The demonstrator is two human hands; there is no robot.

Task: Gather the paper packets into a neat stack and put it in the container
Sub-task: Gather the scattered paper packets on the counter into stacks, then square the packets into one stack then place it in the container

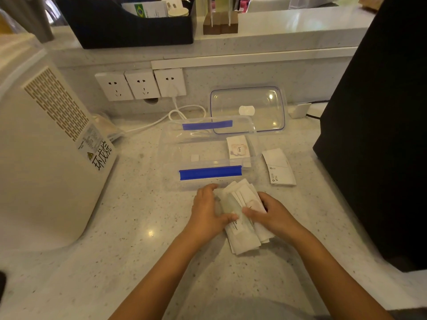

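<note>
A loose, fanned pile of white paper packets (242, 241) lies on the speckled counter just in front of a clear plastic container (175, 155) with blue clip handles. My left hand (205, 213) presses against the pile's left side and my right hand (270, 215) against its right side, both holding the packets between them. One packet marked "love" (238, 147) rests inside the container at its right end. Another white packet (279, 167) lies flat on the counter to the container's right.
The container's clear lid (248, 108) leans behind it against the wall. A large white appliance (46, 146) stands at the left, a black device (379, 125) at the right. Wall sockets (141, 84) and a white cable (161, 120) sit behind the container.
</note>
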